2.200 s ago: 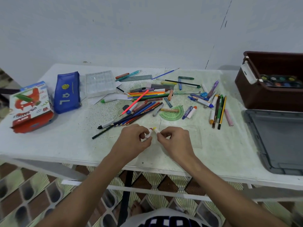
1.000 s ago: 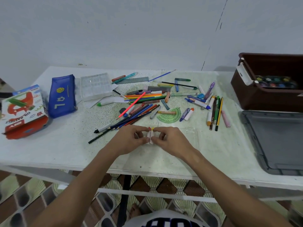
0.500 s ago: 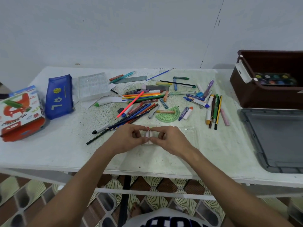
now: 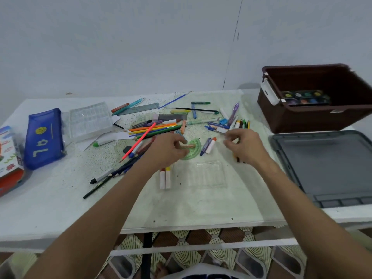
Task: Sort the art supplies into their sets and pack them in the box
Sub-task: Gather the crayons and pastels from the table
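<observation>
Blue pencil case (image 4: 44, 137), left on the table: pale characters on its face, seen sideways, reading roughly "L" and "4" or "Q", below a yellow ball emblem. Red and white carton (image 4: 9, 158) at the far left edge: printed lettering, too blurred and cropped to read. Nothing else legible.

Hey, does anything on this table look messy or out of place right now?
Yes. Pencils, pens and crayons lie scattered and crossed in a loose pile mid-table. The brown box holds only a paint palette, and its grey lid lies off beside it.
</observation>
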`<state>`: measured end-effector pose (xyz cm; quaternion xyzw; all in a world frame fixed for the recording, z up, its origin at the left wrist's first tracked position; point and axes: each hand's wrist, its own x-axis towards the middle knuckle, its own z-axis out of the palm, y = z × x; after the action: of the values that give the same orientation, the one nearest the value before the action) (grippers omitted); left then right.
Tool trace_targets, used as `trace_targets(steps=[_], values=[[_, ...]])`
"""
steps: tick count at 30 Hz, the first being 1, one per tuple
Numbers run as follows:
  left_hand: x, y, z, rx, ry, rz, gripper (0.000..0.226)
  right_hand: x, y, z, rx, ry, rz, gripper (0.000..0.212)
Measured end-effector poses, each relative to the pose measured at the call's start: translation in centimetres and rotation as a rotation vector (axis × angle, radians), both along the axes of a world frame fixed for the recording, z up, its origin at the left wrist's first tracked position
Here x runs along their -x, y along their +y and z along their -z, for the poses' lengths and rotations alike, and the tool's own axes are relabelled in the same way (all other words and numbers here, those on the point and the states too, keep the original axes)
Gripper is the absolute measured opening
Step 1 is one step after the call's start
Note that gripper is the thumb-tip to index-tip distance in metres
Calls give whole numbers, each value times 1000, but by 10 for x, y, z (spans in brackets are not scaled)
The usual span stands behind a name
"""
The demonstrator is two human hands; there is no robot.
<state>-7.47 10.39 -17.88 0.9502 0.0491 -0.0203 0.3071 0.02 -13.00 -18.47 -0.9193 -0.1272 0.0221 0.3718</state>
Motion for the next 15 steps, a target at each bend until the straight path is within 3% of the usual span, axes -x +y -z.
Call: trace_targets(steps=[3, 8, 11, 15], values=[[-25, -25, 0, 30, 22, 29, 25, -24, -17, 0, 68, 12, 78, 28], [-50, -56, 8, -50, 40, 61, 29, -36, -17, -1, 151, 11, 30, 37], [-51, -62, 11, -110, 85, 45, 36, -40, -14, 4, 195, 32, 9, 32], [-49, -63, 13, -133, 116, 25, 29, -46, -13, 11, 175, 46, 12, 25]])
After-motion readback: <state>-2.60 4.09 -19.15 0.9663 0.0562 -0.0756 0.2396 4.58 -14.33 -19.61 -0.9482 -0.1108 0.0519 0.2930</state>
